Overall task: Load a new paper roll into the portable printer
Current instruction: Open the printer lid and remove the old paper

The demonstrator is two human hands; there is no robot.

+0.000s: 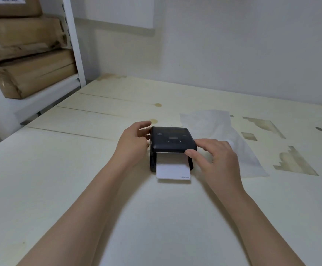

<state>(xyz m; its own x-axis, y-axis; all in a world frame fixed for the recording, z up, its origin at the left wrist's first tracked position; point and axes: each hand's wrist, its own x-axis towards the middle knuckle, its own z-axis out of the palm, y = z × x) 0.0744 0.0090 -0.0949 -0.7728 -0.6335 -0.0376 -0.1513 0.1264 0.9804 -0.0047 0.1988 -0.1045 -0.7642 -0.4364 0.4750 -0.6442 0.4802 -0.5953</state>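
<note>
A small black portable printer (170,140) sits on the pale wooden table (79,169), its lid down. A white strip of paper (173,170) sticks out of its front slot toward me and lies on the table. My left hand (135,141) rests against the printer's left side, fingers spread and touching the casing. My right hand (212,154) lies on the printer's front right corner, thumb pressing on the lid edge above the paper. The roll itself is hidden inside the printer.
A clear plastic wrapper (233,143) lies on the table just right of the printer. Brown cardboard parcels (27,54) are stacked on a white shelf (73,45) at the far left. A white wall stands behind the table. Worn patches mark the right tabletop.
</note>
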